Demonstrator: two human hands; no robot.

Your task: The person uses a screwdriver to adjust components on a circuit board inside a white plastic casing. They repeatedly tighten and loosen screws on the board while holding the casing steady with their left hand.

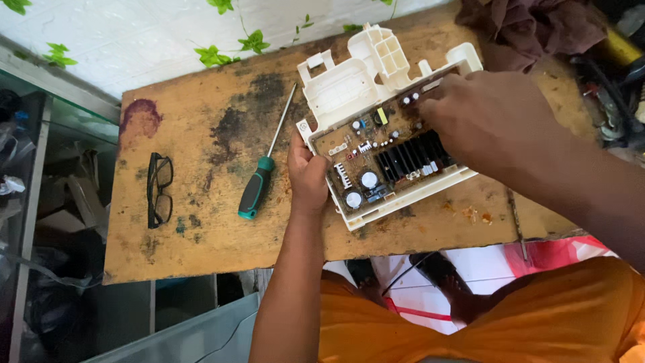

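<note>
Your left hand (307,176) clamps the near-left edge of the brown circuit board in its white plastic housing (376,144), mid-bench; your right hand (487,121) covers its far-right components, grip unclear. Risk: pressing hard could bend parts. Green-handled screwdriver (263,176) lies left.

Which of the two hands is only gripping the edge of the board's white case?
The left hand. It clamps the white case at its near-left edge, while the right hand lies on top of the circuit board, fingers on its components.

Right hand (494,121) hides circuit board's (383,154) top-right corner; cloth (531,27) cut off at top edge.
</note>
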